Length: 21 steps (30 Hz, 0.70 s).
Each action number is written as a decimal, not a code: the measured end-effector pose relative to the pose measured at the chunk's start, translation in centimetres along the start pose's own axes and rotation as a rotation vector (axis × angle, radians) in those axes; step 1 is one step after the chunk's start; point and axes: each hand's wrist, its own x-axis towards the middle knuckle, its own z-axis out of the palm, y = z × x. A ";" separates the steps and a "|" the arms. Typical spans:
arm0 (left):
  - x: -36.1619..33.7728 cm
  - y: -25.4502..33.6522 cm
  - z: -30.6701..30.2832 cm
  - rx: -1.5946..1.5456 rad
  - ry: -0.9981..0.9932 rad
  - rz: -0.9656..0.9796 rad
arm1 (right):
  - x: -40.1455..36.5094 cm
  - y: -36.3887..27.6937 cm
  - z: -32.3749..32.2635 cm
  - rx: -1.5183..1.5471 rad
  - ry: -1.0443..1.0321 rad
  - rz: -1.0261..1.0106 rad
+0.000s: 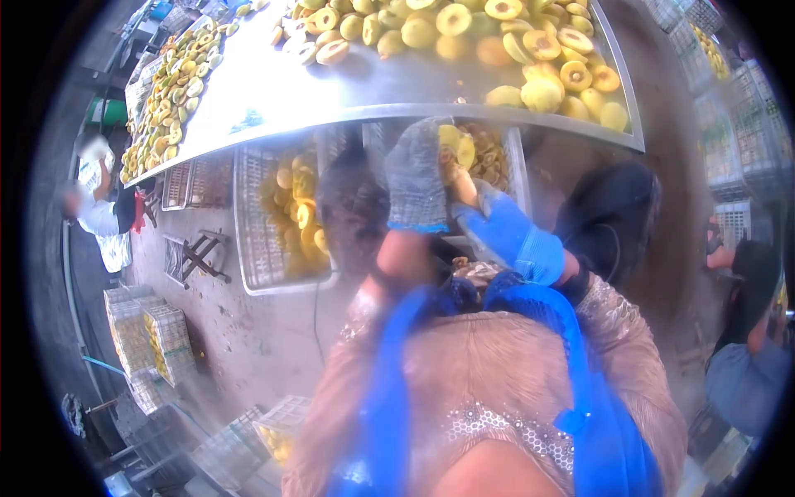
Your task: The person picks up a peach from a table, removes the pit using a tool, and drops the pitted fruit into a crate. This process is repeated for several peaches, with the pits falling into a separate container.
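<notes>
My left hand (pixel 418 176), in a grey knitted glove, is just below the table's near edge, its fingers curled along halved yellow peaches (pixel 465 151). My right hand (pixel 515 240), in a blue glove, comes in from the lower right, its fingers closed and partly hidden. Between the two hands, an orange-yellow peach piece (pixel 464 189) touches the blue fingertips. Whether a tool is in the right hand cannot be seen. Beneath them stands a crate (pixel 517 170) with brownish pieces, perhaps pits (pixel 490 153).
A metal table (pixel 364 87) ahead bears many peach halves (pixel 542 45). A white crate (pixel 251 211) of peaches stands on the floor at left, near a folding stool (pixel 199 255). Stacked crates (pixel 149 331) lie farther left. People (pixel 108 207) are at both sides.
</notes>
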 end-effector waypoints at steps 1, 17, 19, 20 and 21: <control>-0.2 0.6 0.0 0.027 -0.025 -0.017 | -0.1 -0.3 -0.4 0.190 -0.096 0.138; -0.4 -0.4 0.5 -0.401 -0.115 -0.354 | -0.5 -0.8 -2.4 1.227 -0.569 0.682; -0.4 -0.7 0.8 -0.549 -0.112 -0.370 | -0.6 -1.1 -2.1 1.222 -0.576 0.682; -0.3 -0.8 0.8 -0.623 -0.113 -0.376 | -0.6 -1.7 -2.0 1.192 -0.575 0.665; -0.2 -0.6 0.7 -0.603 -0.137 -0.354 | -0.7 -2.0 -2.0 1.163 -0.572 0.647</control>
